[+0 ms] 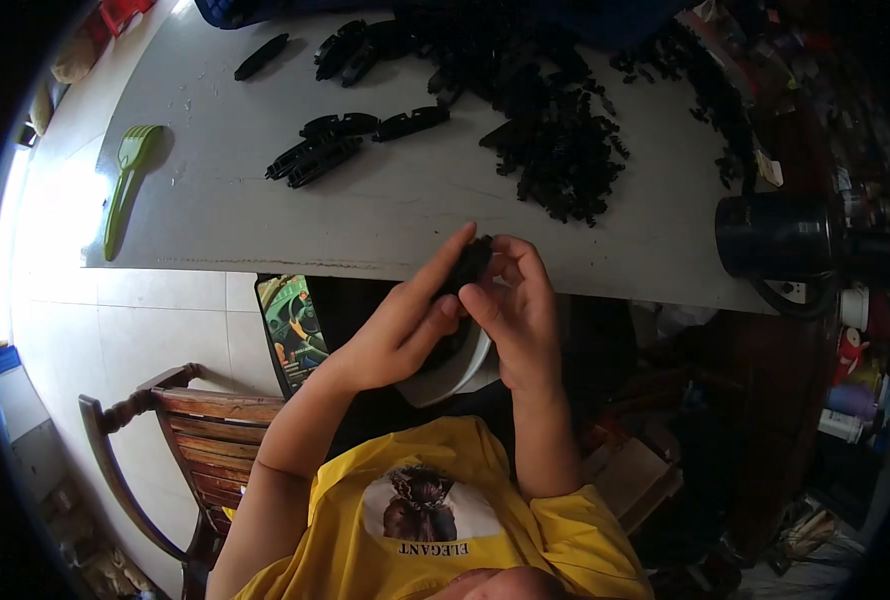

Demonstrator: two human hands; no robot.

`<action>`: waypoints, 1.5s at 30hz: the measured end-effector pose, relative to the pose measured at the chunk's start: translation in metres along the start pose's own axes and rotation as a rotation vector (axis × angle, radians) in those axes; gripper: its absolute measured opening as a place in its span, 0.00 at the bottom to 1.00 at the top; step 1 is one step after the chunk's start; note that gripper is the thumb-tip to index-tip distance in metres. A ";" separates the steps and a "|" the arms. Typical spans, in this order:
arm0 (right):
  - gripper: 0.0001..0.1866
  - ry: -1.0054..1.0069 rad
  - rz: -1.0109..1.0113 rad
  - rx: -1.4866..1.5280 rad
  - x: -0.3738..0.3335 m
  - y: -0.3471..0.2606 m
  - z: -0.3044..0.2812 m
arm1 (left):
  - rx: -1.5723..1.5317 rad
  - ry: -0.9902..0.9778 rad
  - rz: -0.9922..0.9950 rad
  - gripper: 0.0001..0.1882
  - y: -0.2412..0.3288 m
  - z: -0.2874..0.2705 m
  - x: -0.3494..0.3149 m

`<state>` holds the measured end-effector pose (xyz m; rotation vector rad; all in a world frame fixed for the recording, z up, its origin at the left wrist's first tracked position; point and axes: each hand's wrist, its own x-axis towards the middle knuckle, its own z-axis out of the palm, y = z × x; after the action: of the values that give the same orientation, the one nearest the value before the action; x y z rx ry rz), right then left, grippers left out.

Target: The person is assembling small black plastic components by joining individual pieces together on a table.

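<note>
Just off the table's near edge, a small black plastic piece (473, 262) is held between both my hands. My left hand (397, 325) grips it from the left, fingers stretched along it and thumb underneath. From the other side my right hand (521, 312) has its fingers curled round the piece, thumb pressed near its lower end. Its exact shape is mostly hidden by my fingers. Below my hands sits a white-rimmed container (478, 362) with dark contents, partly covered by them. Beyond them on the table lies a heap of small black parts (563, 160).
Several long black plastic pieces (325, 160) lie on the grey table (235, 215). A green fork (125, 190) is at far left, a dark mug (773, 235) at the right edge. A wooden chair (220, 410) stands left, beside an upright picture panel (293, 325).
</note>
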<state>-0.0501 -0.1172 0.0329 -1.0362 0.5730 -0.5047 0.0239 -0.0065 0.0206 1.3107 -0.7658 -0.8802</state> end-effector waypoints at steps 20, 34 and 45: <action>0.07 0.255 -0.164 -0.491 0.063 -0.028 -0.077 | 1.311 0.574 -0.015 0.21 -0.008 -0.037 0.077; 0.11 0.199 -0.708 -1.418 0.074 -0.008 -0.071 | 0.424 0.385 0.096 0.21 -0.028 -0.030 0.017; 0.11 0.218 -0.695 -1.249 0.071 0.000 -0.078 | -0.134 0.297 -0.051 0.18 -0.014 -0.004 -0.026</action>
<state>-0.0475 -0.2126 -0.0120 -2.4332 0.7211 -0.9018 0.0138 0.0175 0.0066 1.3087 -0.4356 -0.7419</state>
